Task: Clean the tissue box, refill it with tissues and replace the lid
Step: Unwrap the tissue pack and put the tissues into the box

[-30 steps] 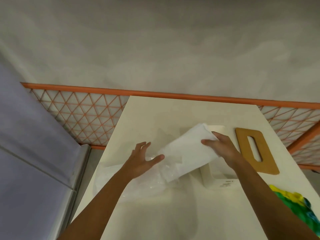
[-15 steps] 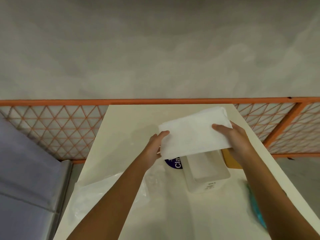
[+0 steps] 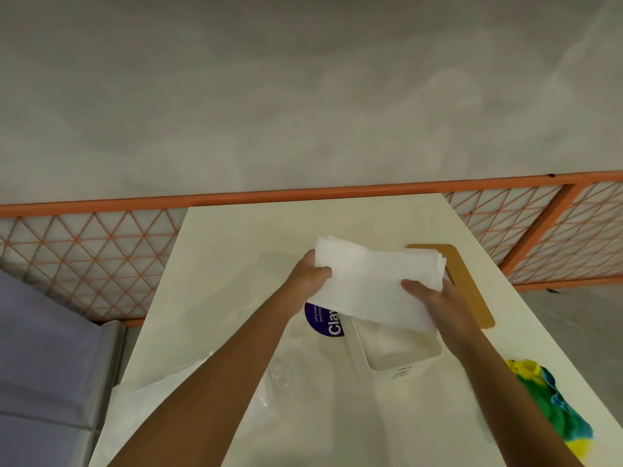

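Observation:
A thick white stack of tissues (image 3: pixel 371 278) hangs level above the table, held at both ends. My left hand (image 3: pixel 308 276) grips its left end and my right hand (image 3: pixel 429 296) grips its right end. Just below the stack stands the open white tissue box (image 3: pixel 401 357), its inside partly hidden by the tissues. The wooden lid (image 3: pixel 468 288) with a slot lies flat on the table to the right of the box, partly covered by my right hand.
The clear plastic tissue wrapper (image 3: pixel 269 375) with a purple label (image 3: pixel 325 320) lies left of the box. A green, yellow and blue cloth (image 3: pixel 553 402) sits at the table's right edge. An orange lattice fence (image 3: pixel 101 251) runs behind the white table (image 3: pixel 236 237).
The tissue stack came out of the wrapper and both hands carried it right, above the box. It now sits lower and flatter than half a second ago.

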The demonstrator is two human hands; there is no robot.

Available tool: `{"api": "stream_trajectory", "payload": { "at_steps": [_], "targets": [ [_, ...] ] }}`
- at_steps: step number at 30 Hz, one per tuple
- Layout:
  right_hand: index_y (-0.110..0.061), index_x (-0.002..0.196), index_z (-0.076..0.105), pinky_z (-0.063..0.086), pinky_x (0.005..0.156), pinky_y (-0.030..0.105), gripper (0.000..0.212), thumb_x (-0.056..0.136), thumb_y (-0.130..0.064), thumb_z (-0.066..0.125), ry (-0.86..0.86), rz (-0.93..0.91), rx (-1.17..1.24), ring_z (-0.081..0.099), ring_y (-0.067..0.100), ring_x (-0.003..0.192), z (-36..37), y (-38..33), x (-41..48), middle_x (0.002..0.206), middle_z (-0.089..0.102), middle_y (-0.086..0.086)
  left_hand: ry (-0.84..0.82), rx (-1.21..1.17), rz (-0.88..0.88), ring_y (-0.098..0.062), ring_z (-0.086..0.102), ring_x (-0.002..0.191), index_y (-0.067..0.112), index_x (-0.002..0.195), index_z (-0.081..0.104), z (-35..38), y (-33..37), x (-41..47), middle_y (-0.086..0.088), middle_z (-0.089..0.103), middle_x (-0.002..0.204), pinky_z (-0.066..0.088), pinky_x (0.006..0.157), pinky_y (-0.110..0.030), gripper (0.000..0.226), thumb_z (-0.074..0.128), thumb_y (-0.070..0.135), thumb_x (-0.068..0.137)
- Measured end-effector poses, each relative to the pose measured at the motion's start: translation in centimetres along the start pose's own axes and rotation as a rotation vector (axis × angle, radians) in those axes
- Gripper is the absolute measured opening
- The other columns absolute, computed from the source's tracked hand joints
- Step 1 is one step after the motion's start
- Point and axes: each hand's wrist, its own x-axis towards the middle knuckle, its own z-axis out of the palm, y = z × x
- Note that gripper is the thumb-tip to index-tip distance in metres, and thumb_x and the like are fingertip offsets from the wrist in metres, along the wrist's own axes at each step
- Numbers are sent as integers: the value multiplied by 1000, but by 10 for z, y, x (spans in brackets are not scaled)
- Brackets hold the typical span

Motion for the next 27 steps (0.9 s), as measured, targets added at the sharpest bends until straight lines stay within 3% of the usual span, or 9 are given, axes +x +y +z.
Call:
{"api": "stream_trajectory", "payload": {
  "at_steps": [3, 5, 9, 14, 17, 19, 27],
  "targets": [
    [-22, 114, 52, 46, 96, 50, 37, 81, -18, 68, 29, 61, 48, 55, 30, 108, -9, 7, 2, 116, 59, 7, 0, 233, 122, -23, 50, 108, 15, 137, 38, 4, 17, 11, -7, 52, 128, 42, 81, -27, 45, 37, 6, 93],
    [-18, 116, 54, 48, 93, 46, 39, 80, -16, 69, 67, 44, -8, 55, 31, 109, -15, 11, 7, 118, 58, 8, -29, 351, 187, -24, 50, 114, 15, 139, 38, 10, 27, 19, -8, 51, 130, 41, 84, -28, 47, 35, 5, 93],
    [-11, 131, 47, 41, 80, 31, 53, 82, -7, 67, 118, -19, -256, 50, 22, 96, -20, 17, 10, 107, 52, 6, -97, 562, 288, -26, 47, 123, 13, 143, 34, 24, 33, 34, -11, 46, 138, 39, 95, -29, 51, 38, 3, 94],
    [-9, 133, 48, 34, 76, 20, 44, 90, -10, 56, 42, -34, -649, 50, 20, 92, -10, 29, 12, 110, 58, 14, -59, 748, 369, -25, 45, 125, 24, 147, 28, 42, 19, 51, -7, 45, 139, 40, 98, -32, 56, 40, 4, 95],
    [-7, 137, 42, 40, 91, 26, 44, 94, -8, 48, -5, 13, -737, 53, 27, 115, 1, 35, 11, 128, 56, 16, -27, 824, 406, -24, 48, 121, 25, 146, 28, 49, 9, 62, -6, 46, 136, 42, 95, -33, 54, 41, 7, 96],
    [-6, 138, 41, 36, 103, 27, 44, 94, -7, 46, -26, 26, -804, 49, 26, 125, 6, 41, 12, 134, 53, 13, -43, 890, 419, -25, 49, 120, 24, 146, 27, 53, 4, 68, -6, 46, 137, 43, 95, -34, 53, 42, 11, 97],
    [-8, 130, 46, 43, 102, 31, 36, 95, -16, 47, -63, 9, -1028, 60, 20, 113, 18, 48, 12, 125, 58, 6, -11, 1418, 543, -24, 42, 122, 14, 141, 34, 57, -12, 80, -7, 48, 132, 31, 102, -33, 49, 45, 27, 96]
  ]
}}
